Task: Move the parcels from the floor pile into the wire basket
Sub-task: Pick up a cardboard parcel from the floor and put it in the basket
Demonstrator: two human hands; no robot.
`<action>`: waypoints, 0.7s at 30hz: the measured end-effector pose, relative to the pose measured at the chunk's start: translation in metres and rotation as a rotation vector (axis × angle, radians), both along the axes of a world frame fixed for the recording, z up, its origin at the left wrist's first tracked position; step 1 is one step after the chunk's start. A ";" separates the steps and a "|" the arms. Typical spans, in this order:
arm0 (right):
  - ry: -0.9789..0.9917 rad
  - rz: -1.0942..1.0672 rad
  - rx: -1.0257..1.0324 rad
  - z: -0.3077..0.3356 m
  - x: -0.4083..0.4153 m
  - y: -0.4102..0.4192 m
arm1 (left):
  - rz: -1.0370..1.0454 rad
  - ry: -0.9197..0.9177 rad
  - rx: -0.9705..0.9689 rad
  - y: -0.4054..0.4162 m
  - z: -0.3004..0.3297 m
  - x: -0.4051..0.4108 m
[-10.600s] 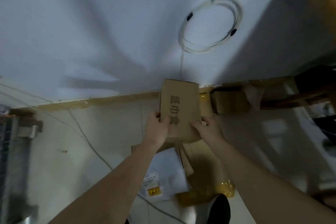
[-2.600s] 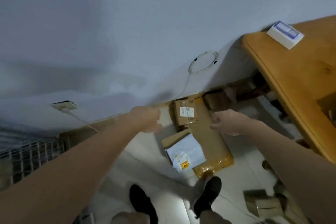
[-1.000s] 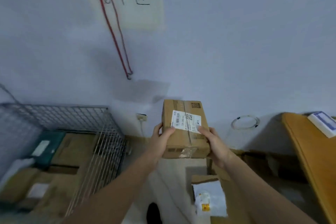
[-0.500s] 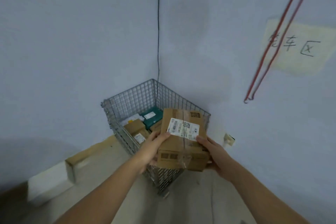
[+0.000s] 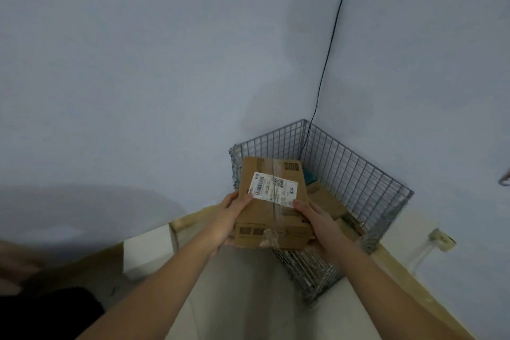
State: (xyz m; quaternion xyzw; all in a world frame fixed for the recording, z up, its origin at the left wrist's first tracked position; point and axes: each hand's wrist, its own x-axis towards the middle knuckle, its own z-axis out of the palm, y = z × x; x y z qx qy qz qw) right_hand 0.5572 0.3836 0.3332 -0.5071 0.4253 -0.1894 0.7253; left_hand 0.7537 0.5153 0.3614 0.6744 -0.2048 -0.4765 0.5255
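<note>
I hold a brown cardboard parcel [image 5: 271,218] with a white shipping label and clear tape, level in front of me. My left hand [image 5: 229,218] grips its left side with the thumb on top. My right hand [image 5: 317,222] grips its right side the same way. The parcel hangs over the near left corner of the wire basket [image 5: 367,174], which stands in the room's corner. Inside the basket lie brown boxes [image 5: 327,201] and a teal parcel [image 5: 310,178], partly hidden behind the held parcel.
A black cable [image 5: 328,55] runs down the wall corner into the basket. A white block [image 5: 147,252] sits on the floor at the left by the wooden skirting [image 5: 193,219]. A wall socket [image 5: 441,239] is at the right. A dark object [image 5: 47,312] lies lower left.
I picked the labelled parcel from the floor pile, turned left toward the corner, and carried it closer to the basket; it is now over the basket's near corner.
</note>
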 end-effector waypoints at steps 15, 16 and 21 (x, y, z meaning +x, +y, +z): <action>0.062 0.226 -0.115 0.014 0.197 -0.133 | 0.186 0.013 0.002 -0.107 -0.014 0.182; 0.061 0.242 -0.113 0.014 0.211 -0.144 | 0.201 0.008 0.027 -0.115 -0.012 0.193; 0.079 0.273 -0.124 0.013 0.265 -0.197 | 0.239 0.013 0.084 -0.165 -0.013 0.244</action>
